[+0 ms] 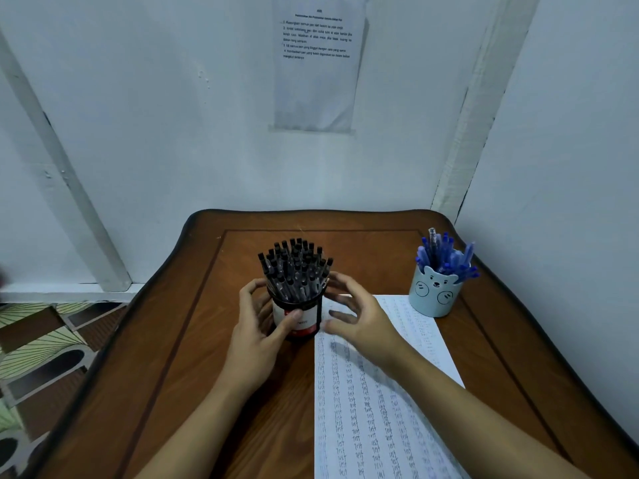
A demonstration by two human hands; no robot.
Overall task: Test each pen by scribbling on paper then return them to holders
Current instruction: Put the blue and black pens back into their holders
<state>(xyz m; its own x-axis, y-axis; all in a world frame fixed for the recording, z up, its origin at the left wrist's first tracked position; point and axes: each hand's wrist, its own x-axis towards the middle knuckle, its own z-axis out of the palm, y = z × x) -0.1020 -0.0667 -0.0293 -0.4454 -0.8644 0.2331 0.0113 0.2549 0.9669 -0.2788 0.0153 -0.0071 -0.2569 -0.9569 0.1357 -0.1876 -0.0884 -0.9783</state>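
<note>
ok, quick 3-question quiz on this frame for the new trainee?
1. True or false: the left hand grips the black pen holder.
2. The blue pens stand in: A) the bear-face cup B) a drawer C) a glass jar.
3. What does the right hand hold?
Key: 1 true; 2 A; 3 nothing, its fingers are spread open.

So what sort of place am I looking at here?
Likely a home or office corner set up for pen testing: a wooden table, a black holder and bear cup full of pens, scribbled paper, and printed instructions taped to the wall.
</note>
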